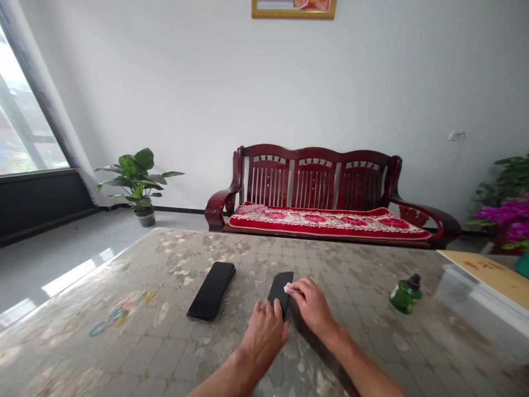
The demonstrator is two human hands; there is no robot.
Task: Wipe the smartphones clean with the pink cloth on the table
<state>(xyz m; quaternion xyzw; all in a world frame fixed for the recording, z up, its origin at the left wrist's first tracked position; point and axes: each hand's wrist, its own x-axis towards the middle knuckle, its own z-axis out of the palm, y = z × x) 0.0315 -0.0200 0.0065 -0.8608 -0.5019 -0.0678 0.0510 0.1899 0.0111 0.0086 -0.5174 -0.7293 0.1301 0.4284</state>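
Two black phones lie face up on the patterned table (351, 275). My left hand (264, 331) rests on the near end of the right phone (281, 286), fingers curled over its edge and holding it down. My right hand (312, 303) pinches a small white-pink wipe (288, 288) against that phone's screen. The left phone (211, 290) lies untouched a little to the left.
Coloured rubber bands (113, 317) are scattered at the table's left. A small green bottle (405, 294) stands at the right, beside a clear plastic box (475, 309) with a yellow board on it. Beyond stand a red wooden bench (322, 193) and potted plants (138, 182).
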